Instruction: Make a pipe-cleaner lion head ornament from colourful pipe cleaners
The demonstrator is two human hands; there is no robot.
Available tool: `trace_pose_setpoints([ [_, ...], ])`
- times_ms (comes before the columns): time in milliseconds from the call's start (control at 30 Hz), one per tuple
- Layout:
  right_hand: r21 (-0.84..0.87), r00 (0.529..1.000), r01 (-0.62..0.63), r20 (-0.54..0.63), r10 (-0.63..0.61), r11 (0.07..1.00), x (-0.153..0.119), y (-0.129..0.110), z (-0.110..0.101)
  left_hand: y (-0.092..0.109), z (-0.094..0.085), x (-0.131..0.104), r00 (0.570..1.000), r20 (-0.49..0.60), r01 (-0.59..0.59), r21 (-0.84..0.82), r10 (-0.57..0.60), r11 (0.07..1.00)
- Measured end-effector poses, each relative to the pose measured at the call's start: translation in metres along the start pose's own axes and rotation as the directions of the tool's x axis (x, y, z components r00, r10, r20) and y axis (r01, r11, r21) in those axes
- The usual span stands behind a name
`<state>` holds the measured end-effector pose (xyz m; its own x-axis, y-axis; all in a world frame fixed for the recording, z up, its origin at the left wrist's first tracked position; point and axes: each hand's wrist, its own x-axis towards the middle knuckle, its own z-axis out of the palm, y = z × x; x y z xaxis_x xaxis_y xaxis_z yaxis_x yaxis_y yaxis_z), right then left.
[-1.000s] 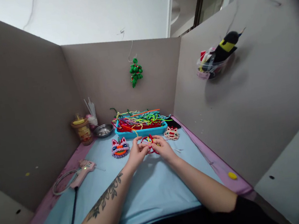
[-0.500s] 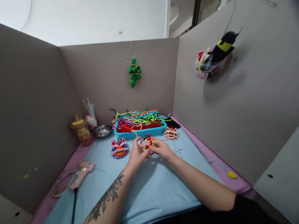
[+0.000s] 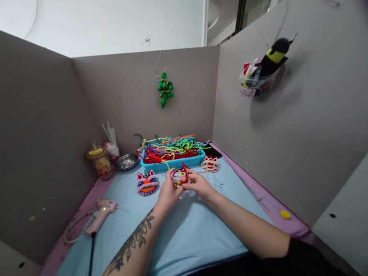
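Note:
A small red and yellow piece of bent fuzzy stems (image 3: pixel 182 176) is held between both hands above the blue cloth. My left hand (image 3: pixel 170 188) has its fingers closed on the piece's left side. On its right side, my right hand (image 3: pixel 198 184) pinches it, and a red loop rises between the hands. Fingers hide part of the piece. A purple and orange animal-face piece (image 3: pixel 147 183) lies left of my hands; a cream and red one (image 3: pixel 210 164) lies to their right.
Behind the hands stands a blue tray (image 3: pixel 173 163) full of colourful stems. A metal bowl (image 3: pixel 127 161), a lidded cup (image 3: pixel 102 163) and a pink glue gun (image 3: pixel 101 216) are on the left. A yellow disc (image 3: pixel 285 214) lies at the right.
The red strand between my hands has changed from a narrow upright bend to a wider loop. My right fingers have shifted slightly on the piece.

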<state>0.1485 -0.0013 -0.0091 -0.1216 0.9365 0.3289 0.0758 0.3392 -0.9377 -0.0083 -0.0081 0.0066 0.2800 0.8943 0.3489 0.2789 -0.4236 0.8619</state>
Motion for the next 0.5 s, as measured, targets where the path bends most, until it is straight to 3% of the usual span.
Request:
trace_pose_setpoints([
  [233, 0.070, 1.000, 0.022, -0.023, -0.021, 0.997, -0.0011, 0.0030, 0.0004, 0.0054, -0.0001, -0.0012, 0.998, 0.016, -0.069, 0.131, 0.068, 0.989],
  [500, 0.150, 0.998, -0.017, -0.058, 0.026, 0.989, -0.0014, 0.0010, 0.0024, 0.0074, 0.0007, -0.0009, 0.994, 0.048, -0.103, 0.122, 0.097, 0.987],
])
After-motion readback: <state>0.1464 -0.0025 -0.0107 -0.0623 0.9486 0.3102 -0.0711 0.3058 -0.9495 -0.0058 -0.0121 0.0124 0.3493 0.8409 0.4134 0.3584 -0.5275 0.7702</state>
